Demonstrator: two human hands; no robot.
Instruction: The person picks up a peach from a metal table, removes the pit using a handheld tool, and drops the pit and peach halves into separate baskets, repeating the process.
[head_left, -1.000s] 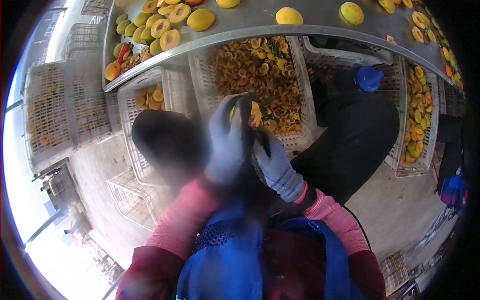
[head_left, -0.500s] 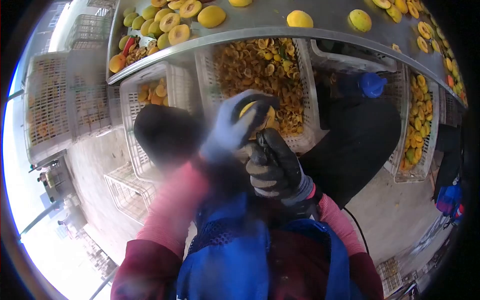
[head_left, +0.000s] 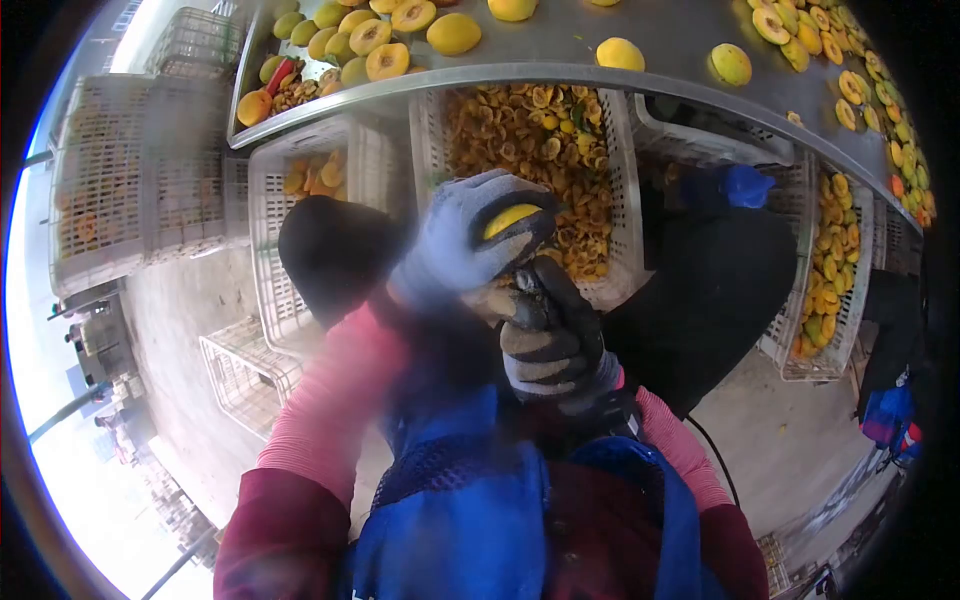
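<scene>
My left hand (head_left: 470, 235), in a grey-blue glove with dark fingertips, is closed over a yellow peach (head_left: 511, 221). Only a strip of its skin shows between thumb and fingers. Just below and to the right, my right hand (head_left: 555, 335) wears a black and grey glove. Its fingers are wrapped round a small dark tool (head_left: 530, 287), whose working end I cannot make out. The two hands nearly touch at the peach's lower side. Beneath them stands a white crate (head_left: 622, 190) with many brownish cut peach pieces (head_left: 520, 140) in it.
A metal table (head_left: 560, 40) with whole and halved peaches runs across the top. Crates stand close around my knees: a white one (head_left: 268, 250) at left and another (head_left: 848, 330) of peach halves at right. A black cable (head_left: 718, 450) hangs by my right arm.
The view has shifted slightly, so the table and crates sit further right. My left hand has turned on the peach, and less of the fruit shows. My right hand keeps its grip.
</scene>
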